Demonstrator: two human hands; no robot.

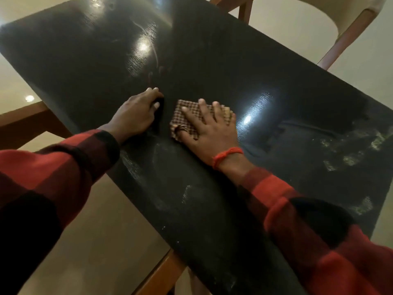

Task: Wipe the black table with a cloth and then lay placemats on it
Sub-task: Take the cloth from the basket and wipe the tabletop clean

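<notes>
Near the frame's centre, the right hand (209, 128) presses flat, fingers spread, on the soft, light cloth (189, 118), best steered under the palm, while the left hand (136, 116) rests loosely curled on the black table (212, 60).

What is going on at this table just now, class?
A person in red and black checked sleeves is wiping a black table. The right hand presses flat on a folded brown checked cloth near the table's middle. The left hand rests on the tabletop beside it, apart from the cloth. Smears and pale patches show on the table's near and right parts. No placemats are in view. A chair stands at the far side.
</notes>
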